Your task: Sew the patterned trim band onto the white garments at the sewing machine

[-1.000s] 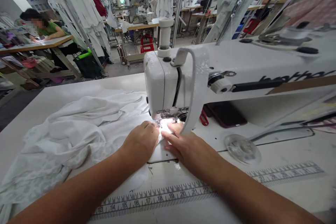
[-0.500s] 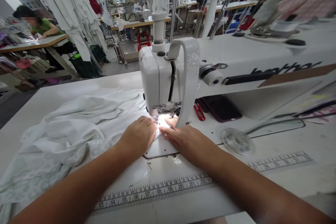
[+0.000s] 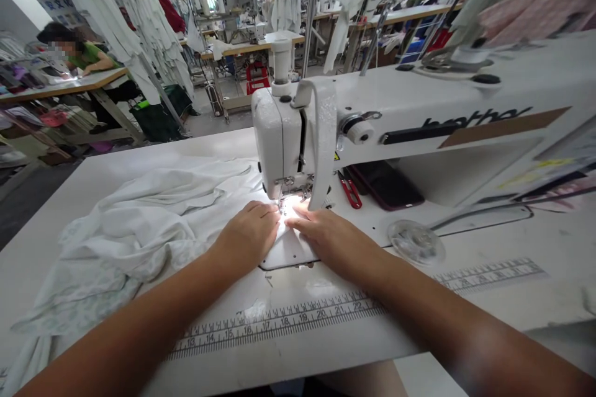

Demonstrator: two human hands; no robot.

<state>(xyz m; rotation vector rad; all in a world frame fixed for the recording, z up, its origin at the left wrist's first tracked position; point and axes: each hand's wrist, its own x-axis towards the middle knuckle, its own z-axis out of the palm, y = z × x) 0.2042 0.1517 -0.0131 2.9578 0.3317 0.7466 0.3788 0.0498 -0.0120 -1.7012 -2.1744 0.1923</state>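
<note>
A white lockstitch sewing machine [image 3: 279,142] with a "brother" mark on its arm stands on the table, its lamp lighting the needle area. My left hand [image 3: 246,236] lies on a heap of white cloth [image 3: 130,217] just left of the presser foot [image 3: 291,189]. My right hand [image 3: 326,239] presses the cloth's edge, fingertips close to the needle. Part of the cloth runs under the foot. A white slide plate [image 3: 288,251] shows below the cloth. The needle's tip is hidden by glare.
Red-handled snips [image 3: 350,191] and a dark phone [image 3: 386,186] lie behind the machine's arm. A transparent round disc [image 3: 416,242] sits to the right. A ruler scale [image 3: 279,322] runs along the table front. A co-worker [image 3: 88,56] sits at a table far left, among hanging garments.
The whole view has shifted, with the machine higher in the picture. Both hands remain on the cloth by the needle, now slightly closer together.
</note>
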